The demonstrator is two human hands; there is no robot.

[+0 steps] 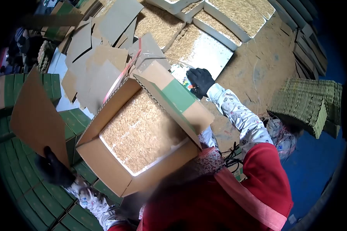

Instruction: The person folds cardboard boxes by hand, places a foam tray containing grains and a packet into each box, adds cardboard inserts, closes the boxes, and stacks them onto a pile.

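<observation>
Left fingers (pixel 48 152) pinching cardboard panel (pixel 38 115) | right fingers (pixel 193 75) curled at colourful item (pixel 186 84), grip unclear | carton (pixel 101 163) between

Cannot identify the small colourful item (pixel 186 84), partly covered by the right hand (pixel 201 80). Unable to count the fingers of the left hand (pixel 54 167), dark at the cardboard sheet (pixel 38 115). Noted one white tray (pixel 170 6) cut off by the top edge. Cannot resolve the distant person (pixel 23 44): small, blurred.

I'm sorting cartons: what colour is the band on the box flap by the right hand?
The band is green, best seen in the head view.
</observation>
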